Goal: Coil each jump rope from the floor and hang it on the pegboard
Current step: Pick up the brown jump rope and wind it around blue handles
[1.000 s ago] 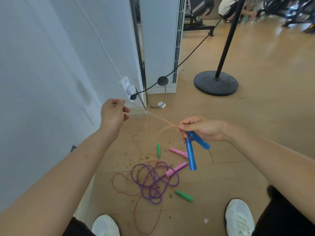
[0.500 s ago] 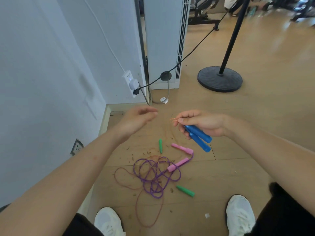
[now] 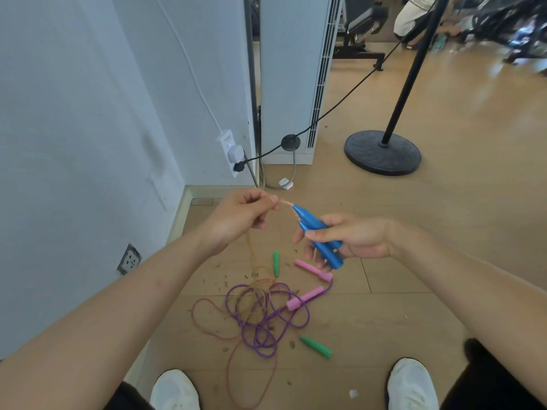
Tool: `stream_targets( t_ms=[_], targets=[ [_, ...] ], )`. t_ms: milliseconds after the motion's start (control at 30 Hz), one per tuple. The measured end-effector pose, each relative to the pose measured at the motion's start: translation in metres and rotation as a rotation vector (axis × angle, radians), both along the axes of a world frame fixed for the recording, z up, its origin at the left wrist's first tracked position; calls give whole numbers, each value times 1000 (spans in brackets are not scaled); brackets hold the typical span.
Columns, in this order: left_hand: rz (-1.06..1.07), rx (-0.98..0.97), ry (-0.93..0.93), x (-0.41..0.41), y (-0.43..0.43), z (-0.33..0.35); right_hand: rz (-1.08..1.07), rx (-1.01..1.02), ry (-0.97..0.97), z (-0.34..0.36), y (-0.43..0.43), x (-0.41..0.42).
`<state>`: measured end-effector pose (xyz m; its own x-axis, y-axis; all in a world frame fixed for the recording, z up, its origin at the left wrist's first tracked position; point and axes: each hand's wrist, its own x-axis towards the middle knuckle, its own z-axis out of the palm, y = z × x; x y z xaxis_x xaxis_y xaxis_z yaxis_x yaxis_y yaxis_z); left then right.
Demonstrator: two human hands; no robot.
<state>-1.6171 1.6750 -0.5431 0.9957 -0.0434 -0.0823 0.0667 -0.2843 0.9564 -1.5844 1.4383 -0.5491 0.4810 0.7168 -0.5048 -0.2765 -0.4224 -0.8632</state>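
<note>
Head view: nearest us, on the floor (image 3: 414, 291), the purple rope (image 3: 260, 321) with pink handles (image 3: 305, 301) lies tangled beside a green handle (image 3: 316, 346). Above it our right grip (image 3: 352, 238) curls round both blue handles (image 3: 321, 241); our left grip (image 3: 242, 217) pinches their orange cord (image 3: 251, 255) just beside the handle tips. Beyond stands a black stand base (image 3: 381, 152).

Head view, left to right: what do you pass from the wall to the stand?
Wall socket → left hand → blue handles → black stand base. Right hand left out: it overlaps the handles.
</note>
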Motion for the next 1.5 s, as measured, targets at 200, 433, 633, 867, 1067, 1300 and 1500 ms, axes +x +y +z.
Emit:
stream_targets(
  t_ms=[200, 433, 633, 867, 1067, 1300, 1500],
  targets=[
    [138, -50, -65, 2, 10, 6, 15, -5, 74, -8, -1, 1],
    [213, -45, -28, 1, 15, 6, -216, 42, -8, -11, 5, 5],
    [206, -73, -65, -6, 11, 0, -395, 272, 102, -2, 11, 9],
    [173, -80, -105, -14, -10, -4, -394, 572, 380, 18, 21, 0],
    [76, -79, 1, -18, -24, -2, -258, 652, 454, 25, 23, -2],
    [5, 42, -9, -17, -15, -10, -300, 276, 116, 26, 14, 7],
    [-76, 501, -129, -16, 7, -12, -173, -205, -283, 8, 3, 8]
  ],
)
